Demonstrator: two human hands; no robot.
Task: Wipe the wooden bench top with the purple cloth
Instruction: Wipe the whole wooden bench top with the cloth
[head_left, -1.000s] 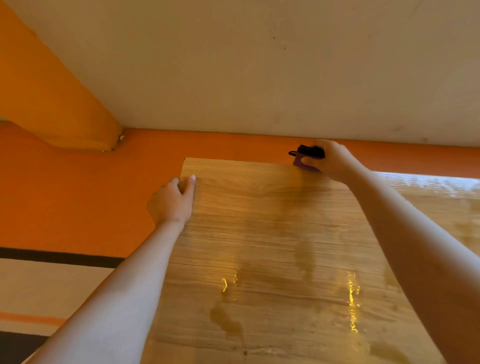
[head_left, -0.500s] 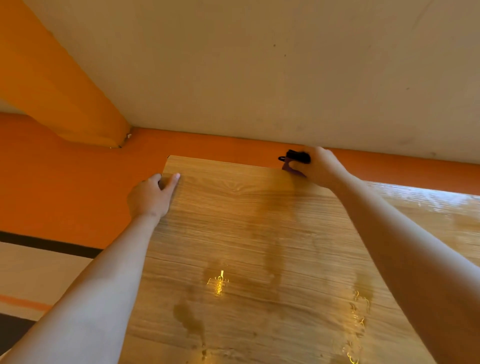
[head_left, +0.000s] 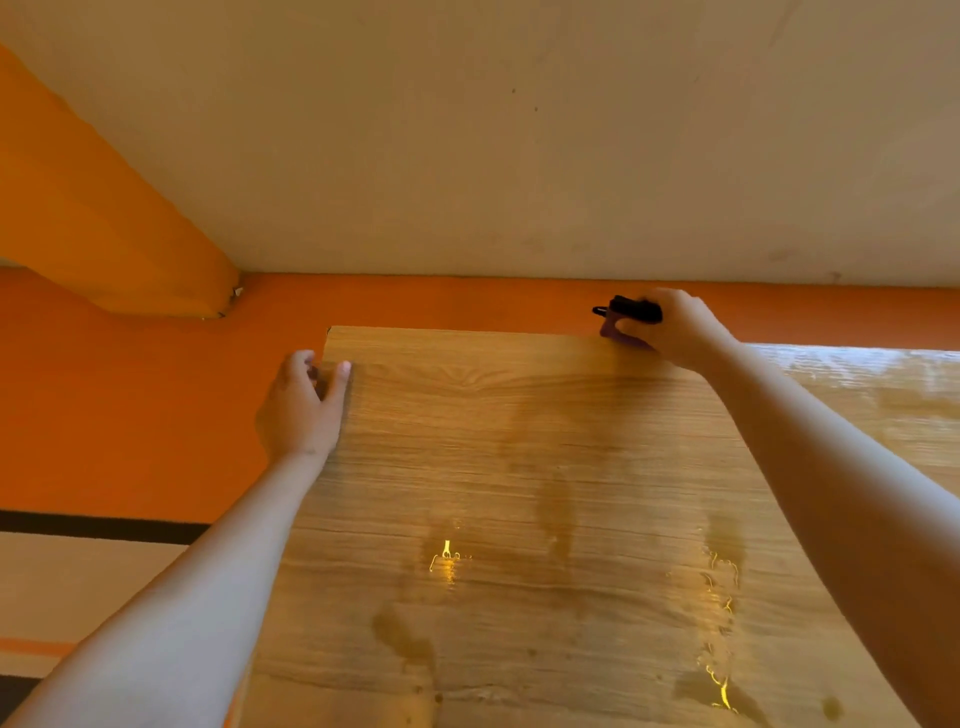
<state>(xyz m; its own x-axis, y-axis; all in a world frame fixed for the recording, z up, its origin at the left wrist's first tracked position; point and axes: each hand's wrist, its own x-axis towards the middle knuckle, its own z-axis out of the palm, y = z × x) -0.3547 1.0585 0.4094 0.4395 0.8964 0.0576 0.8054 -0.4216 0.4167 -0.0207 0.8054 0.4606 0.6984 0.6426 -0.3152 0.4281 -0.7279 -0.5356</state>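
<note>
The wooden bench top (head_left: 519, 467) fills the middle and lower right, glossy, with wet streaks and bright reflections. My right hand (head_left: 670, 327) is at its far edge, closed around the purple cloth (head_left: 613, 330), of which only a small purple patch shows, together with a black object (head_left: 631, 309) on top. The cloth touches the far rim of the wood. My left hand (head_left: 304, 405) rests on the bench's left edge near the far left corner, thumb on top, fingers curled over the side.
An orange wall band (head_left: 467, 301) runs just behind the bench, with a cream wall (head_left: 519, 130) above. An orange slanted beam (head_left: 104, 218) stands at the far left. Left of the bench lies orange floor (head_left: 130, 415), with a black stripe (head_left: 93, 525).
My right hand with the cloth has stayed at the far edge, shifting slightly. My left hand slid a little along the left edge, and the view has shifted.
</note>
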